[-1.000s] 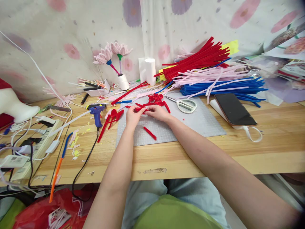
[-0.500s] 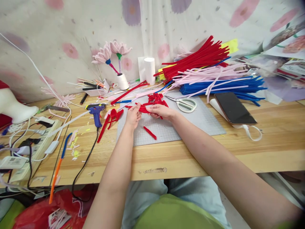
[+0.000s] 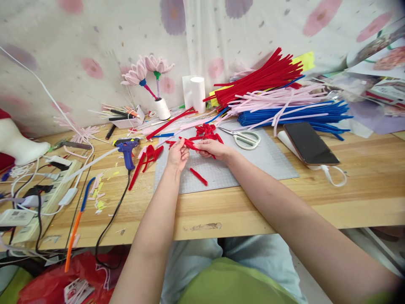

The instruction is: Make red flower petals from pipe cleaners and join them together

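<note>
Over the grey cutting mat [image 3: 265, 162], my left hand [image 3: 178, 155] and my right hand [image 3: 211, 148] are both closed on red pipe cleaners [image 3: 190, 145], the left with its fingertips at one end. Their exact fold is partly hidden by my fingers. Just behind my hands lies a heap of curled red pipe-cleaner pieces [image 3: 205, 130]. A short red pipe-cleaner piece [image 3: 198, 177] rests on the mat nearer to me. White-handled scissors [image 3: 247, 139] lie to the right of my right hand. Red looped pieces [image 3: 150, 154] are left of the mat.
A blue glue gun [image 3: 128, 154] with a trailing cord stands at left, near a power strip [image 3: 52, 198] full of cables. Bundles of red [image 3: 259, 82], pink and blue pipe cleaners [image 3: 291, 115] lie behind. A phone [image 3: 311, 143] is at right. Pink flowers [image 3: 136, 74] stand at the back.
My left fingers have shifted slightly on the red pipe cleaners, which tilt a little differently between my hands. The view has moved very slightly; the rest looks the same.
</note>
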Tool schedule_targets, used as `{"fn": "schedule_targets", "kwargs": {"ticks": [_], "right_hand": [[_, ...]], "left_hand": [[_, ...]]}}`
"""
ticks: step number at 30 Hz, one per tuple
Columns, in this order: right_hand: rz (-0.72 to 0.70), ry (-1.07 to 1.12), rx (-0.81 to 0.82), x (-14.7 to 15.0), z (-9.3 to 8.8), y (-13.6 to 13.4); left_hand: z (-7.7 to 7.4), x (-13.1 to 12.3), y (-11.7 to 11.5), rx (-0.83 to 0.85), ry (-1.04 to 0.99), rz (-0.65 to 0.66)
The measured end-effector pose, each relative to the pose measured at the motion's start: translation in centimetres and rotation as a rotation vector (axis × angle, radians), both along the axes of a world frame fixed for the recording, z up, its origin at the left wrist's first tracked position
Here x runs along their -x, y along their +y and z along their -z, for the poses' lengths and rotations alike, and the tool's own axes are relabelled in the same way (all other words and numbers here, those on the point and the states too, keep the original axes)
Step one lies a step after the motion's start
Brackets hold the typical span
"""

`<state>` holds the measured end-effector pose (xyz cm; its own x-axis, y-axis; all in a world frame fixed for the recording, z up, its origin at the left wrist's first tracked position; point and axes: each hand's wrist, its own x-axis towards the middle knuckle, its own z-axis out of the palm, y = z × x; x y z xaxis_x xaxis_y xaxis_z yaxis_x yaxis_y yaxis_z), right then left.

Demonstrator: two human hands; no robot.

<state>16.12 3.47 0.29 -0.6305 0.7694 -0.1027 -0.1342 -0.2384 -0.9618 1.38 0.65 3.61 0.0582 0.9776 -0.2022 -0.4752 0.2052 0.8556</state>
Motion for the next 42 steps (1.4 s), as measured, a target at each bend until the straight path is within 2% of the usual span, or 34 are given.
{"fn": "schedule_targets", "kwargs": {"ticks": [4,9,13,15,18,22,25,30,34,38,42], "right_hand": [[0.048,-0.039,-0.008,0.2,-0.2,-0.1],[0.202,-0.235,-0.185,0.9,-0.6,-0.5],[0.113,-0.392,-0.306,0.8,-0.8,-0.5],[0.11,-0.455,-0.321,0.4,-0.9,-0.4],[0.216,-0.584,-0.369,0.1,-0.9,-0.1],[0.307,-0.717,-0.443,0.4,-1.2,-0.2],[0.28,-0.61,-0.444,0.5,-1.5,-0.5],[0.016,-0.327,-0.202,-0.3,-1.7,-0.6],[0.018,-0.249,-0.157,-0.3,-1.6,-0.6],[-0.049,-0.184,-0.131,0.0,-1.4,-0.8],[0.056,-0.097,-0.133,0.5,-1.3,-0.9]], "left_hand": [[0.4,-0.4,0.2,0.0,0.077,-0.057],[1.9,-0.6,0.3,-0.143,0.486,-0.228],[2.3,0.1,0.4,-0.236,0.726,-0.224],[2.2,0.5,0.4,-0.25,0.783,-0.198],[2.3,0.6,0.4,-0.237,0.791,-0.18],[2.7,0.1,0.3,-0.27,0.818,-0.241],[2.9,0.1,0.4,-0.284,0.805,-0.25],[2.8,0.3,0.8,-0.233,0.648,-0.256],[2.4,-0.3,0.6,-0.114,0.454,-0.224],[1.6,-0.8,0.1,-0.025,0.273,-0.141],[0.8,-0.8,-0.2,0.021,0.17,-0.113]]}}
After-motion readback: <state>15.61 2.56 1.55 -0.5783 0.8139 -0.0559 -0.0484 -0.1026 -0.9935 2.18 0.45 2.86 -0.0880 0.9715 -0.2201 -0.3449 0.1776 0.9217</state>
